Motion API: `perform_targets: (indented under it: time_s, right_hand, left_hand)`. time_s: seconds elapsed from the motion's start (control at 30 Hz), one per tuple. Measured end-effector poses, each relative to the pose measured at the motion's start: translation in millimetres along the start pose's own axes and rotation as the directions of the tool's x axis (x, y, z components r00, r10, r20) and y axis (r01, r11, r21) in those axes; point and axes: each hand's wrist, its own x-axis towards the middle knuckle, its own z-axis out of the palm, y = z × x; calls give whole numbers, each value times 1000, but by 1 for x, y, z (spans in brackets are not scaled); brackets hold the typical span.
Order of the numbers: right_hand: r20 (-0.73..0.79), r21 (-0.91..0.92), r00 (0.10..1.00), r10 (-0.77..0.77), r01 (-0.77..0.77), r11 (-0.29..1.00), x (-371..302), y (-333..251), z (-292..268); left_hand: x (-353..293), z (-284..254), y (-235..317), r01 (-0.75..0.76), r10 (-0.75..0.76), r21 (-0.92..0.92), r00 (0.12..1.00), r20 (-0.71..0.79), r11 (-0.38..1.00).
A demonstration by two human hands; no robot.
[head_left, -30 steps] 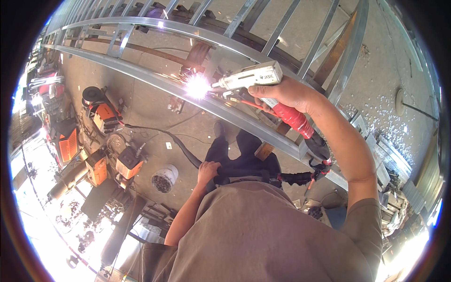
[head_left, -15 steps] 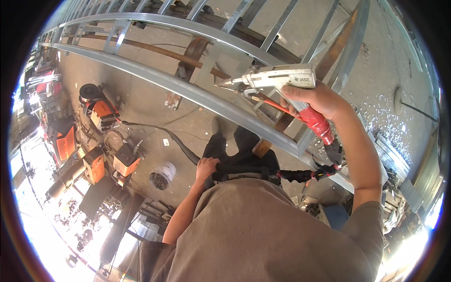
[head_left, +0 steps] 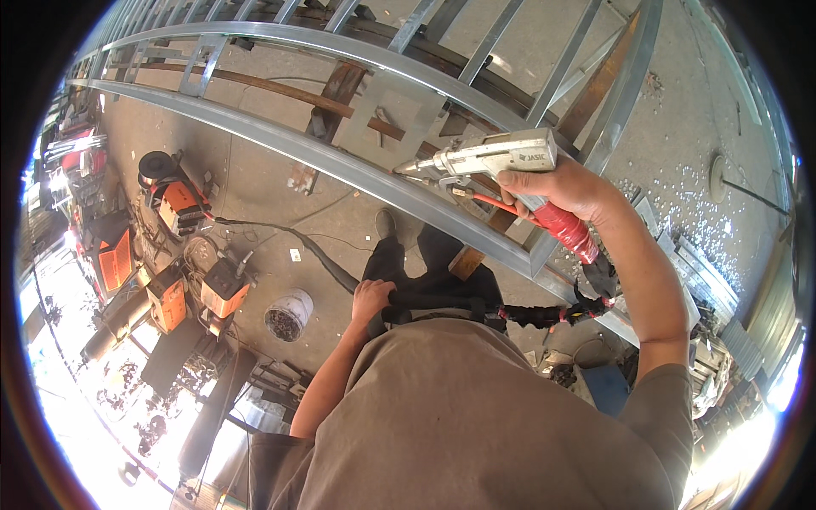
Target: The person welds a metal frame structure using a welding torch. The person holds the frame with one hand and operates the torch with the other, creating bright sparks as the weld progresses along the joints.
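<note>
My right hand is closed round the grip of a pale metal welding gun, its handle wrapped in red tape. The gun's pointed nozzle reaches left to the upper face of a silver metal frame; whether the tip touches cannot be made out. A thin orange hose runs under the gun. My left hand rests at my waist, closed on a thick black cable. That cable passes across my front, and its taped dark stretch leads up toward the gun.
Orange machines stand on the floor at left, one with a black wire spool. A white bucket of dark scraps is near my left arm. Brown steel bars lie under the frame. Metal offcuts are piled at right.
My right hand has brought the welding gun slightly left and down, so its nozzle is now at the frame's near rail. My left hand stays on the cable.
</note>
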Motion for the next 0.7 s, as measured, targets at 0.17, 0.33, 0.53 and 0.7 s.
perform_targets:
  time_s: [0.17, 0.33, 0.53, 0.7]
  right_hand:
    - [3, 11, 1000, 29, -29, 1000, 2, 5, -3]
    - [-1, 1, 1000, 30, -30, 1000, 2, 7, -4]
    - [32, -18, 999, 23, -22, 1000, 2, 5, -4]
    - [17, -32, 998, 53, -52, 998, 1, 6, -5]
  left_hand:
    - [-2, 1, 5, 38, -39, 19, 999, 32, 999]
    - [0, 0, 7, 56, -56, 8, 997, 58, 998]
    - [-1, 7, 5, 73, -72, -13, 996, 52, 997]
    - [1, 11, 0, 76, -75, -19, 995, 70, 997]
